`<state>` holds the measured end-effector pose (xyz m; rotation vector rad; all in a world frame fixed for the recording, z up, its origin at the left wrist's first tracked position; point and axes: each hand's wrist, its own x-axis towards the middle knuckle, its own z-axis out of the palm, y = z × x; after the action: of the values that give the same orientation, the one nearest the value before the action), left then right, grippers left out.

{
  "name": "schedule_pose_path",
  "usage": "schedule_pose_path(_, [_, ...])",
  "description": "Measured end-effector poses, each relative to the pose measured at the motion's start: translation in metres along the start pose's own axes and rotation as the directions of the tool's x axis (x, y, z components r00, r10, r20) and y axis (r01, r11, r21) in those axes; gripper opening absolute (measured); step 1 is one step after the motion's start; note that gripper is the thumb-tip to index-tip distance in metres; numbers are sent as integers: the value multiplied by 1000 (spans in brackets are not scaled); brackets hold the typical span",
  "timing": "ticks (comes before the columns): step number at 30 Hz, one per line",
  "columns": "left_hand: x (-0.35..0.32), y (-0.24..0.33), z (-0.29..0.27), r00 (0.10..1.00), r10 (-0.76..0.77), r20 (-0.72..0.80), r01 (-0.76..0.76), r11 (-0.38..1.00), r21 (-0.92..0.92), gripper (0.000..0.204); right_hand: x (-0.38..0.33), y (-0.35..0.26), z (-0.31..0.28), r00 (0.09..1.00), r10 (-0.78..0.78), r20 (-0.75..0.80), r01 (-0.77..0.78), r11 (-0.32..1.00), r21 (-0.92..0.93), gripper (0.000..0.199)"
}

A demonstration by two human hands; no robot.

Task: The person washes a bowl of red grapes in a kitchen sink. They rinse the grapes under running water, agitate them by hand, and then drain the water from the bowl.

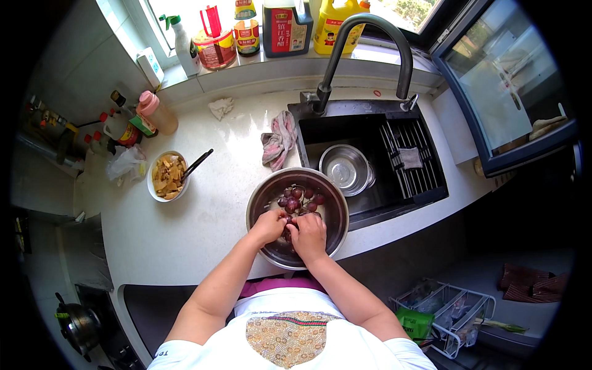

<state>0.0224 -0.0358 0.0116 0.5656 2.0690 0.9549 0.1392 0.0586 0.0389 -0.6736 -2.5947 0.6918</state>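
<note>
A large stainless steel bowl [333, 213] stands at the front edge of the counter, beside the sink. It holds dark red grapes [295, 200], which look to be in water. Both my hands reach into it and meet near its middle. My left hand [269, 227] is closed, its fingertips pinched at a grape. Close against it, my right hand [309, 235] has its fingers curled down at the same spot, closed around grapes. The fingers partly cover what lies beneath them.
Right of the bowl is a black sink [314, 139] with a small steel pot [345, 169], a rack and a tall faucet [404, 61]. A pink-grey cloth [279, 140] lies behind the bowl. At left stands a white food bowl [159, 196] with chopsticks. Bottles line the windowsill.
</note>
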Motion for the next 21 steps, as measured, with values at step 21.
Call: schedule_pose_path(21, [-3,4,-11,955,-157,250,270,811,-519,28,-10,7,-6,988,-76,136,60,991,122,17])
